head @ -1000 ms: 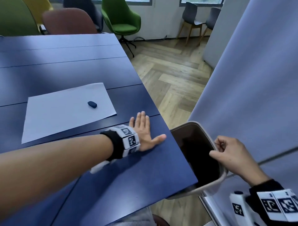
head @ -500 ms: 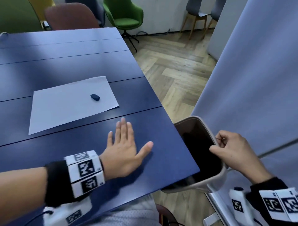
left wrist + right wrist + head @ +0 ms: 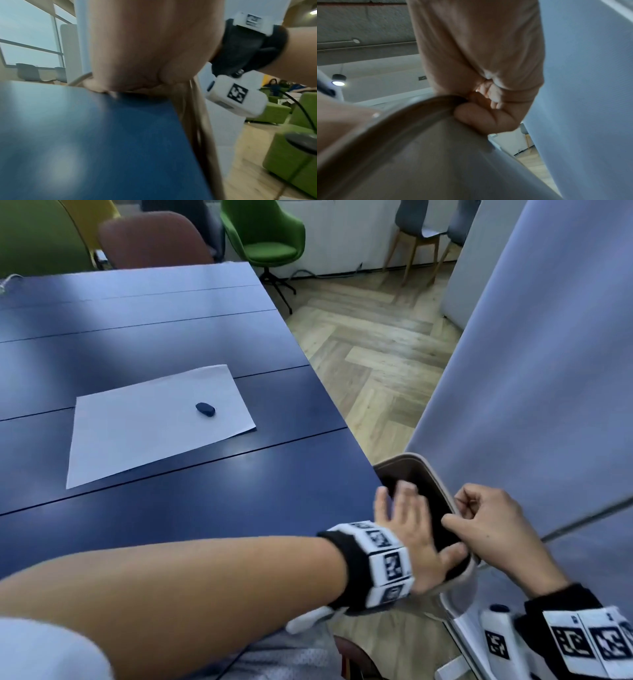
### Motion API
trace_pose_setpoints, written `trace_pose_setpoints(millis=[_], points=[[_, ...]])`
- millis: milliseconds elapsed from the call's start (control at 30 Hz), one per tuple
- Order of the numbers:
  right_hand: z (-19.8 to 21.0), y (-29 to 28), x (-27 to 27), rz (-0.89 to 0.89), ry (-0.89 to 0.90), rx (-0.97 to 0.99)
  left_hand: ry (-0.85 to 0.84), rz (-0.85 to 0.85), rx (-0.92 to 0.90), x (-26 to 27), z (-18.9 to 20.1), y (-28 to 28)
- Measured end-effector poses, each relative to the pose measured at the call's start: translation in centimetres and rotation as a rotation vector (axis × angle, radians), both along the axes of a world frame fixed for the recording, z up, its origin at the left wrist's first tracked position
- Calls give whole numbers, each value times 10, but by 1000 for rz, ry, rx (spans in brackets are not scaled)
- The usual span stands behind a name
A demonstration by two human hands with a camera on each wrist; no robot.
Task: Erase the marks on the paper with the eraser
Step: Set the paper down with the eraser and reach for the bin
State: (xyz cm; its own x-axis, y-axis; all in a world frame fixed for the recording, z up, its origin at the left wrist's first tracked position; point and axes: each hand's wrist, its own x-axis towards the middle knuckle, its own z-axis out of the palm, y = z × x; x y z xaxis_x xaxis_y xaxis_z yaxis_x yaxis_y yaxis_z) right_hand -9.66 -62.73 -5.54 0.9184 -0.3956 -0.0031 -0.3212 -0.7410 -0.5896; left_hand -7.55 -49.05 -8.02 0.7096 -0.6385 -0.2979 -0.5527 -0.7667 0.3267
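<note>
We see the eraser (image 3: 205, 409) lying on the paper (image 3: 154, 422) on the table (image 3: 205, 501), well apart from both hands, while our left hand (image 3: 409, 537) reaches flat, fingers straight, past the table edge over the bin (image 3: 436, 484), whose rim our right hand (image 3: 486, 529) grips with curled fingers.
</note>
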Motion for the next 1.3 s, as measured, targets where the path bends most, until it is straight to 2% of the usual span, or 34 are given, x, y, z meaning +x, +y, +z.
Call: trace_pose_setpoints(millis=[67,133,200,300,433,533,600,800,867,933,1000,1067,1133,1233,1300], points=[[-1,-6,1,-37,-9,7,44,-56,-57,11,10,-16],[-2,-13,0,-63,-15,26,61,-5,-93,21,18,0],[-5,-15,-3,-70,-16,42,26,101,-111,30,25,35],[-10,-12,-5,-53,-26,45,-68,228,14,24,32,108],[-13,-10,-5,-31,-14,58,-114,430,117,-39,6,188],[-11,-9,-4,-34,-9,52,-152,482,114,-69,-26,183],[-10,-8,-3,-30,-8,40,-123,401,76,-68,-38,155],[-15,-4,0,-52,-17,51,-21,233,53,-36,-12,66],[-19,-4,3,-52,-15,65,6,41,32,-26,-9,38],[-24,-8,4,-47,-8,100,64,-147,-88,-13,-8,16],[-30,-14,4,-55,2,140,155,-222,-158,4,8,12],[-34,-21,2,-57,10,191,172,-133,-167,29,34,28],[-37,-22,-1,-52,8,231,113,60,-83,62,51,58],[-43,-20,-3,-37,4,276,-3,337,114,110,44,101],[-47,-19,-3,-32,-2,322,-21,339,228,118,27,108]])
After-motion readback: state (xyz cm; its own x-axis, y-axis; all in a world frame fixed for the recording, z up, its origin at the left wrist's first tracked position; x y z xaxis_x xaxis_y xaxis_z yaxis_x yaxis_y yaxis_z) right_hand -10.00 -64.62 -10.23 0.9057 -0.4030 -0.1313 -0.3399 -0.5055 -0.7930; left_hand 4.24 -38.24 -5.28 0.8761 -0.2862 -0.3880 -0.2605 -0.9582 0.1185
